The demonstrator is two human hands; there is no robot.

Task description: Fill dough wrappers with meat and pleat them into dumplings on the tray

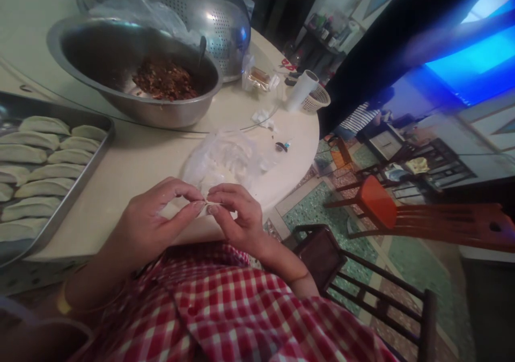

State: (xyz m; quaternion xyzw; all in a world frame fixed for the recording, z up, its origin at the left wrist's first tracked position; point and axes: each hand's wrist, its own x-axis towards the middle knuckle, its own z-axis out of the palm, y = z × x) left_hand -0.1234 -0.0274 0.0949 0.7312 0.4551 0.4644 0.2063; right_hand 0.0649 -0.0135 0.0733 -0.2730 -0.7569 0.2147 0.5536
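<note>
Between my two hands, over the table's near edge, is a pale dumpling [208,205], mostly hidden by my fingers. My left hand [155,212] pinches its edge with thumb and forefinger. From the other side, my right hand [237,209] pinches the same edge, its fingertips nearly touching the left ones. Just beyond the hands lies a clear plastic bag [225,158] with whitish contents. To the left, a metal tray [105,137] holds several folded dumplings [50,187] in rows. Farther back, a steel bowl [161,114] contains dark chopped filling [167,80] and a spoon handle [201,48].
A perforated metal colander [221,21] stands behind the bowl on the round table [132,161]. A paper roll [302,89], a small basket [317,98] and crumpled tissue [262,118] sit at the far right. Wooden chairs [376,204] stand on the floor to the right.
</note>
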